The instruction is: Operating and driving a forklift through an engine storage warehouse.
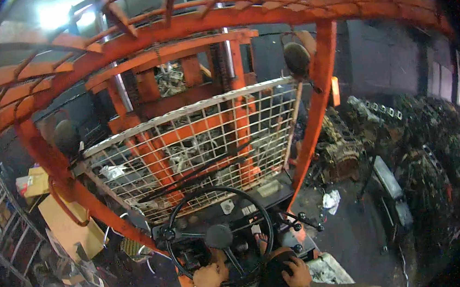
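I sit at the controls of an orange forklift. A black steering wheel (270, 230) with a round centre hub stands in front of me, a small knob on its left rim. My left hand (208, 276) is closed at the lower left of that rim, its fingers partly hidden. My right hand (297, 274) lies on my dark-clad right thigh, fingers spread, holding nothing. Just ahead of it are black-knobbed control levers (302, 217), which it does not touch. A bare foot (261, 241) shows through the wheel.
A wire-mesh guard (260, 113) stands before the orange mast (239, 88), with scrap metal beyond it. Orange bars form the overhead frame (324, 64). Greasy engine blocks (343, 153) crowd the right side. Cardboard (72, 225) and a metal rack (6, 209) stand at left.
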`<action>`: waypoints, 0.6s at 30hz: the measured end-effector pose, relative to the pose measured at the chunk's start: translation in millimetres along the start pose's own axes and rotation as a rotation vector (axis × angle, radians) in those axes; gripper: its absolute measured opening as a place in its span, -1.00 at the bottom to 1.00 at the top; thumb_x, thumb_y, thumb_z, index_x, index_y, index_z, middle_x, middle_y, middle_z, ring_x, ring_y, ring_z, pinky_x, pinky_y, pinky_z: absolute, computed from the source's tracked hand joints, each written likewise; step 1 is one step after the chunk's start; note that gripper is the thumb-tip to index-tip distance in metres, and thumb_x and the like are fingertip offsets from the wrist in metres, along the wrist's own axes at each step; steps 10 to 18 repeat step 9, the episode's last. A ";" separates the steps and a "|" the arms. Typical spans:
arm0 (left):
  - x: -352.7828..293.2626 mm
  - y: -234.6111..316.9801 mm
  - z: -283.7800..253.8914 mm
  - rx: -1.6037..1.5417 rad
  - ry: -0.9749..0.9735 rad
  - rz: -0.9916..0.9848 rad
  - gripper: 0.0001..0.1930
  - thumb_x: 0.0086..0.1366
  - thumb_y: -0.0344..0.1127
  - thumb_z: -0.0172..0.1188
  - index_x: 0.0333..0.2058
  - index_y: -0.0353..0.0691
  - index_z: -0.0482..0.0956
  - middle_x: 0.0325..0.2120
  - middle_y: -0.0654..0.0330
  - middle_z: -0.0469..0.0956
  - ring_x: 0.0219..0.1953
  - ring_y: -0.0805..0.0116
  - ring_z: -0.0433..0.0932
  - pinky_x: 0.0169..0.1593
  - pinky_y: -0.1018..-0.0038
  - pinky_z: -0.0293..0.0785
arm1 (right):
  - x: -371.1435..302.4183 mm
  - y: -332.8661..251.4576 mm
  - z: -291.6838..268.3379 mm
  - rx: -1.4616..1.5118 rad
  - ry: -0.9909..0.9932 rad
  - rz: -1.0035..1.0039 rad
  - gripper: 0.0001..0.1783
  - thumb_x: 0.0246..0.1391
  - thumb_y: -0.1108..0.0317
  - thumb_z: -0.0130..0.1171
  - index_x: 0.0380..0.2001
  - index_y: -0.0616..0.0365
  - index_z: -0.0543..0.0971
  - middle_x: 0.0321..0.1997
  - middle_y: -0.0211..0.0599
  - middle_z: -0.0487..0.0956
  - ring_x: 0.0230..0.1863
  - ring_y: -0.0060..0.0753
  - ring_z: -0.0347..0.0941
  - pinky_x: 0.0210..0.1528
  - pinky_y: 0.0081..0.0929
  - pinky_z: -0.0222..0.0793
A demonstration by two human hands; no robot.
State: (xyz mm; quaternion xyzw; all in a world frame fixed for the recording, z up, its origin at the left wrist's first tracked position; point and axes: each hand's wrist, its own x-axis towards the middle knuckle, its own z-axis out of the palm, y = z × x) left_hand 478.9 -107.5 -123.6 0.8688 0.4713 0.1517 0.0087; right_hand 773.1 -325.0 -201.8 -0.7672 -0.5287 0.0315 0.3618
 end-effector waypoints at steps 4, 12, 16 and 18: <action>0.4 -1.5 9.1 -0.024 0.043 0.023 -0.65 0.28 0.03 0.19 -0.40 -0.15 0.69 -0.46 0.07 0.72 -0.39 0.00 0.71 -0.28 0.02 0.59 | 5.1 -6.9 -6.7 0.079 -0.048 0.059 -0.43 0.08 0.09 0.37 0.17 -0.01 0.62 0.39 0.13 0.41 0.40 0.28 0.30 0.40 0.10 0.26; -2.5 1.6 7.6 -0.047 0.053 0.014 -0.66 0.28 0.02 0.19 -0.42 -0.13 0.68 -0.47 0.07 0.71 -0.39 -0.01 0.71 -0.28 0.01 0.59 | 7.2 -10.3 -14.9 0.085 -0.110 0.064 -0.38 0.27 0.08 0.26 0.34 0.02 0.48 0.49 0.11 0.32 0.46 0.28 0.26 0.48 0.15 0.17; -2.5 1.6 7.6 -0.047 0.053 0.014 -0.66 0.28 0.02 0.19 -0.42 -0.13 0.68 -0.47 0.07 0.71 -0.39 -0.01 0.71 -0.28 0.01 0.59 | 7.2 -10.3 -14.9 0.085 -0.110 0.064 -0.38 0.27 0.08 0.26 0.34 0.02 0.48 0.49 0.11 0.32 0.46 0.28 0.26 0.48 0.15 0.17; -2.5 1.6 7.6 -0.047 0.053 0.014 -0.66 0.28 0.02 0.19 -0.42 -0.13 0.68 -0.47 0.07 0.71 -0.39 -0.01 0.71 -0.28 0.01 0.59 | 7.2 -10.3 -14.9 0.085 -0.110 0.064 -0.38 0.27 0.08 0.26 0.34 0.02 0.48 0.49 0.11 0.32 0.46 0.28 0.26 0.48 0.15 0.17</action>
